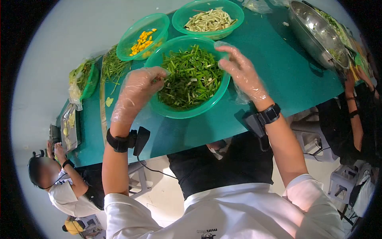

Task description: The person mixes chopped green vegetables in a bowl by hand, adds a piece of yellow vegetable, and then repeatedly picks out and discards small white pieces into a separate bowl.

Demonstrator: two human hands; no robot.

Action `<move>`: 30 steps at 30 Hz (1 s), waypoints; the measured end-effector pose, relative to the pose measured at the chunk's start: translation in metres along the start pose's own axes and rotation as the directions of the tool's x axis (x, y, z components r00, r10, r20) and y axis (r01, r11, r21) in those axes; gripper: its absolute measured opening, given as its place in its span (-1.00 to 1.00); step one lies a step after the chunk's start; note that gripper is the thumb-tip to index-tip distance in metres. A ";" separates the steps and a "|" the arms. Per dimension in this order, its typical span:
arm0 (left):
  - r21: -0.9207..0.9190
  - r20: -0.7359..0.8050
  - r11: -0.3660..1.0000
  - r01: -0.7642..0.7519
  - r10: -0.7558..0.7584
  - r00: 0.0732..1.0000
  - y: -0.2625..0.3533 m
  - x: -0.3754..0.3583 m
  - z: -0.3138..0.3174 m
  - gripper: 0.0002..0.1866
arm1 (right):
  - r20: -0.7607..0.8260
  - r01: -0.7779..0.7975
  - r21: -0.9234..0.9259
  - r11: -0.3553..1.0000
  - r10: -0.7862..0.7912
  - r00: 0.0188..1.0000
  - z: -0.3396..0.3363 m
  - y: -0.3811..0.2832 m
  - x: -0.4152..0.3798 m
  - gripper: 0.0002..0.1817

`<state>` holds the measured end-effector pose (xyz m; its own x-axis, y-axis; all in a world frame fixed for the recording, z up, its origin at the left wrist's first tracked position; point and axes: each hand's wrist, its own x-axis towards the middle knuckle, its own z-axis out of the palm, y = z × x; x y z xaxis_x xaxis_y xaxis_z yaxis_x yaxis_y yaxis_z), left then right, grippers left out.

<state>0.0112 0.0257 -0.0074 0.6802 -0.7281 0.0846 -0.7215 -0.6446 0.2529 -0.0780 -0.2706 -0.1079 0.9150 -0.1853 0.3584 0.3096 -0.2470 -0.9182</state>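
Note:
A large green bowl [181, 113] full of chopped green stalks [191, 77] stands on the green table in front of me. My left hand [140, 89], in a clear plastic glove, is at the bowl's left rim with its fingers pinched together; whatever they hold is too small to make out. At the right rim is my right hand [242, 71], also gloved, its thumb and fingers apart and nothing between them. Both wrists wear black straps with devices.
Behind stand a green bowl of yellow pieces [143, 42] and one of pale strips [209, 20]. Loose green stems [113, 67] lie left. A metal bowl [318, 34] is at the right. One person sits at far left; another person's arms show at far right.

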 end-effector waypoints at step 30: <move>-0.719 0.271 0.648 0.250 -0.070 0.960 0.013 0.114 -0.042 -0.57 | 0.021 0.022 0.029 0.999 -0.023 1.000 -0.003 -0.001 0.000 -0.58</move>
<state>0.0851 -0.0562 0.0456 0.6687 -0.7169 -0.1972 -0.2043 -0.4322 0.8784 -0.0791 -0.2731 -0.1062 0.9130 -0.1593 0.3755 0.3372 -0.2233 -0.9146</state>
